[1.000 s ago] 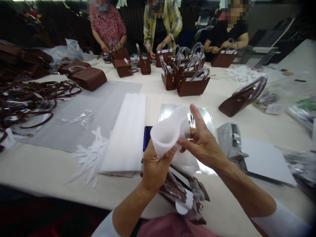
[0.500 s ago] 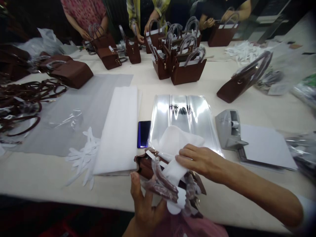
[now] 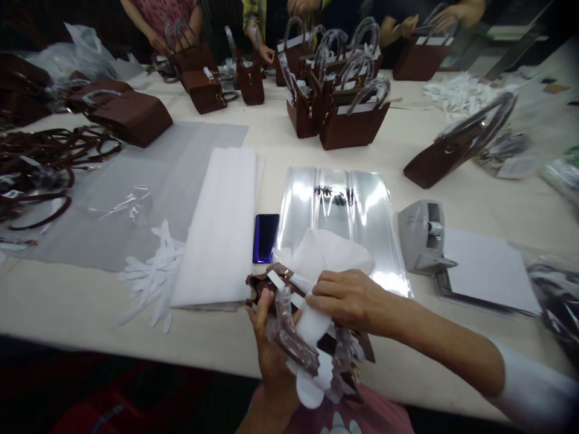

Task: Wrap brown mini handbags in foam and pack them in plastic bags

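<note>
My left hand (image 3: 266,337) grips a small brown handbag (image 3: 265,288) from below at the table's near edge; its plastic-wrapped handles (image 3: 289,331) drape over my fingers. My right hand (image 3: 346,298) is closed on a sheet of white foam wrap (image 3: 325,256) and presses it down into the bag's open top. Part of the bag is hidden under the foam and my hands.
A phone (image 3: 265,237), a folded white foam stack (image 3: 224,226), clear plastic bags (image 3: 339,211) and a grey tape dispenser (image 3: 423,238) lie just beyond. Several brown handbags (image 3: 350,123) stand mid-table, loose straps (image 3: 49,163) lie at left, and other people's hands (image 3: 266,55) work at the far edge.
My hands came down from chest height, where they were rolling the foam sheet, to the bag. The left hand now holds the bag and the right pushes the foam in.
</note>
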Demonstrator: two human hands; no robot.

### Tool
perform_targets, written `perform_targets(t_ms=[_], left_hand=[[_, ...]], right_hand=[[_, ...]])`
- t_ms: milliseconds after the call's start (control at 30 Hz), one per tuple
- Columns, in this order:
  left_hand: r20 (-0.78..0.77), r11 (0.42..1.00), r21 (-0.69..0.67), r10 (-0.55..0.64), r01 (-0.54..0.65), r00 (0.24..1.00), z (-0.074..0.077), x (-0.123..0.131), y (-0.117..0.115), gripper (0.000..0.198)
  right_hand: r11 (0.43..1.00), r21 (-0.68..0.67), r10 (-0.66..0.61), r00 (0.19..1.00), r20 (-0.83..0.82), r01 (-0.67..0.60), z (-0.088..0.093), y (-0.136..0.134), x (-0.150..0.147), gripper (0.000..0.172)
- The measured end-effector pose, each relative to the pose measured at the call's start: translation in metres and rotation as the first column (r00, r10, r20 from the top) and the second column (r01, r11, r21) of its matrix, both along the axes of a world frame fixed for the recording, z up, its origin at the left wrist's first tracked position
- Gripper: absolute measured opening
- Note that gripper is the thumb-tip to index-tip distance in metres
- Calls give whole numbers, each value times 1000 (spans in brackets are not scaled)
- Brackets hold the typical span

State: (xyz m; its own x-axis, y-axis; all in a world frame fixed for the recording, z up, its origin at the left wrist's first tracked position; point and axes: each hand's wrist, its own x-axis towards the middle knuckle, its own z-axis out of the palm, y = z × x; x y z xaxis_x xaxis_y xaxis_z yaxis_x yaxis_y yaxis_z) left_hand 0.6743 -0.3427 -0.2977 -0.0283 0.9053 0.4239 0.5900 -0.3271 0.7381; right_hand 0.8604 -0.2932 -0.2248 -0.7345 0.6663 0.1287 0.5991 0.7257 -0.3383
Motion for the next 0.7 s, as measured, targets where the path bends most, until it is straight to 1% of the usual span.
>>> perform_targets(t_ms=[67, 133, 200, 233, 267, 300, 333, 367, 400, 433, 467, 500, 567, 633, 700], left_hand=[[-40, 992, 70, -103, 106, 994, 5, 1, 0, 37], [-54, 981, 102, -162, 166, 985, 11, 2, -2, 48], [-50, 978, 59, -196, 198, 979, 18, 0, -3, 55], [-42, 972, 15, -234, 235, 971, 22, -3, -3, 58], [-31, 952, -44, -304, 302, 952, 26, -8, -1, 61], [-15, 913, -109, -397, 394, 918, 30, -15, 1, 63], [12, 857, -159, -495, 491, 869, 34, -22, 4, 63], [43, 798, -187, -577, 573, 816, 37, -30, 7, 58], [67, 754, -205, -626, 625, 777, 38, -36, 10, 51], [80, 736, -211, -644, 644, 761, 40, -42, 12, 45], [76, 744, -207, -635, 635, 769, 40, -45, 13, 43], [57, 768, -200, -611, 608, 790, 40, -46, 13, 42], [-12, 831, -181, -537, 526, 843, 38, -42, 10, 44], [-60, 892, -136, -441, 431, 895, 35, -33, 5, 55], [-72, 945, -70, -325, 320, 943, 31, -23, 1, 54]], right_hand=[[1000, -6, -14, 999, -36, 14, -1, -2, 0, 16], [998, -20, -54, 997, -51, 53, 2, -3, 0, 18], [993, -72, -93, 995, -34, 90, 7, -4, -1, 18], [987, -108, -120, 993, -14, 118, 10, -4, -1, 17], [978, -144, -149, 989, 10, 149, 12, -4, -1, 15], [968, -168, -183, 983, 31, 186, 14, -3, -1, 14], [958, -182, -218, 975, 51, 223, 16, -3, -1, 13], [948, -183, -253, 965, 65, 261, 17, -4, -1, 14], [941, -180, -278, 958, 75, 287, 18, -4, -2, 15], [937, -177, -290, 953, 87, 301, 18, -5, -2, 16], [936, -176, -291, 952, 99, 305, 19, -5, -4, 17], [938, -174, -285, 952, 110, 300, 19, -6, -7, 17], [946, -174, -256, 959, 119, 274, 22, -7, -15, 16], [952, -190, -221, 968, 122, 241, 23, -6, -25, 14], [955, -221, -178, 978, 109, 198, 24, -2, -34, 16]])
